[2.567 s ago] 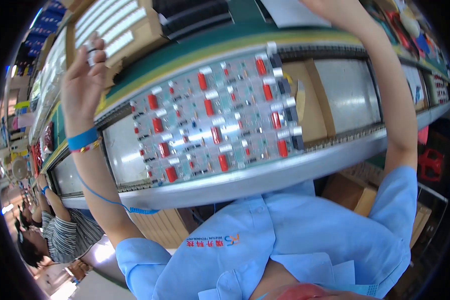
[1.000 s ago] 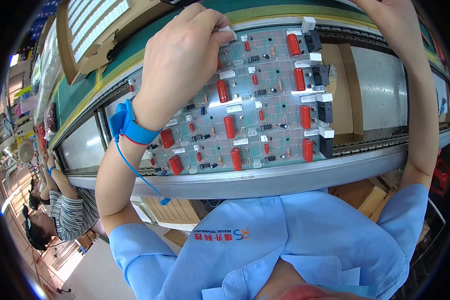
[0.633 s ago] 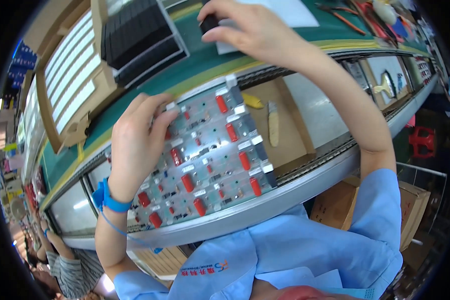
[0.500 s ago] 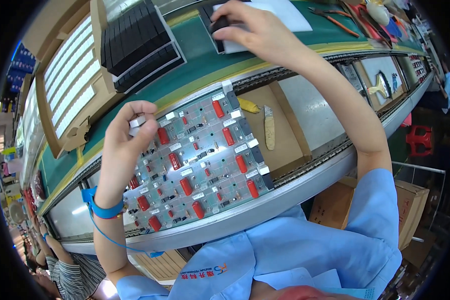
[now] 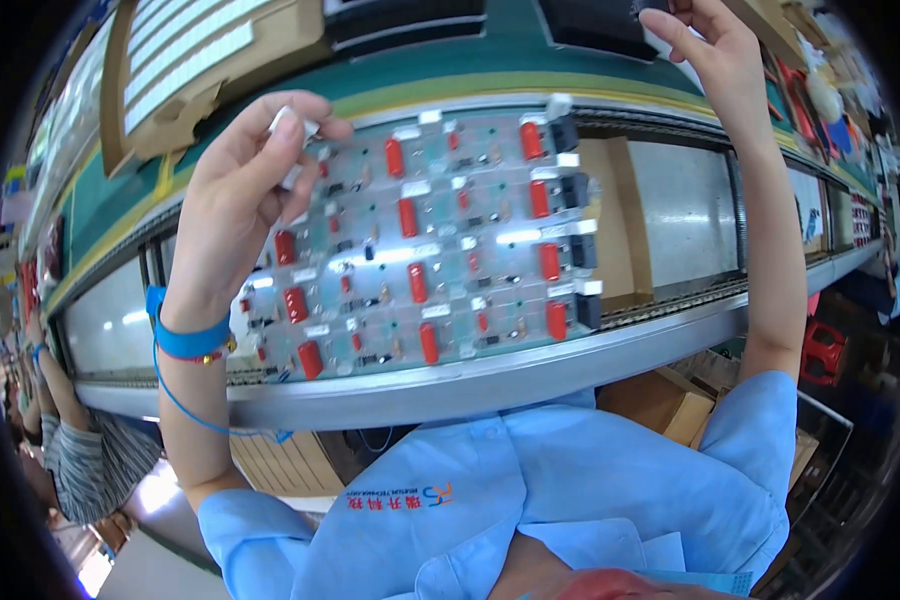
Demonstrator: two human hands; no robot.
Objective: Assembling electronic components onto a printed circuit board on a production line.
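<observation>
My left hand [image 5: 232, 205], with a blue wrist strap [image 5: 195, 340], is closed around several small white block-shaped parts [image 5: 292, 125] above the left end of a panel of circuit boards [image 5: 370, 290]. Red capacitors [image 5: 417, 283] stand in rows on the panel, and black blocks [image 5: 582, 250] line its right edge. At the top right my right hand [image 5: 715, 45] has thumb and fingers bent together at a small dark part [image 5: 642, 8], partly cut off by the picture's edge. A black sheet or tray [image 5: 595, 30] lies just beside that hand.
The panel sits on a conveyor with a metal front rail [image 5: 470, 392]. A cardboard tray [image 5: 625, 220] is to its right. Beyond are a carton of white strips [image 5: 185, 55] and stacked black bars [image 5: 405, 25]. Another person's striped sleeve [image 5: 100, 455] shows at the left.
The whole view has turned and shifted. My right hand appears farther right, still at the black pieces beyond the conveyor. My left hand keeps the white parts near the panel's left end.
</observation>
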